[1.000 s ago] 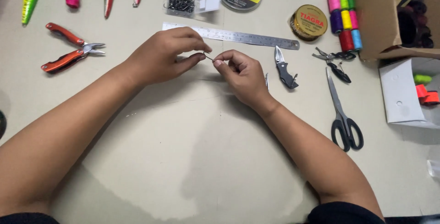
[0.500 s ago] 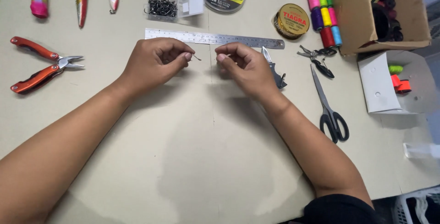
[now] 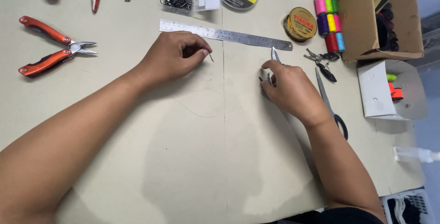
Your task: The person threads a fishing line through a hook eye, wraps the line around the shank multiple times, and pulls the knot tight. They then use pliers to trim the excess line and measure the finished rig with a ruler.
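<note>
The left hand (image 3: 172,56) rests on the beige worktop (image 3: 183,160) at about eleven o'clock from the middle of the view, its fingers curled together and pinched on a small dark fishing hook (image 3: 211,57) whose tip pokes out toward three o'clock. The right hand (image 3: 288,88) lies at about two o'clock from centre, fingers closed around a small folding cutter (image 3: 275,55) with a silver nose that points up toward twelve o'clock; the rest of the tool is hidden under the fingers. Just above both hands, a steel ruler (image 3: 224,34) runs across the worktop from ten to two o'clock. Orange-handled pliers (image 3: 52,45) sit well apart at nine o'clock, jaws opened toward the left hand. Black-handled scissors (image 3: 331,102) lie just beside the right hand at three o'clock. Further out toward one o'clock stand a round golden tin (image 3: 300,23), a row of coloured thread spools (image 3: 330,22) and a cardboard box (image 3: 362,17).
</note>
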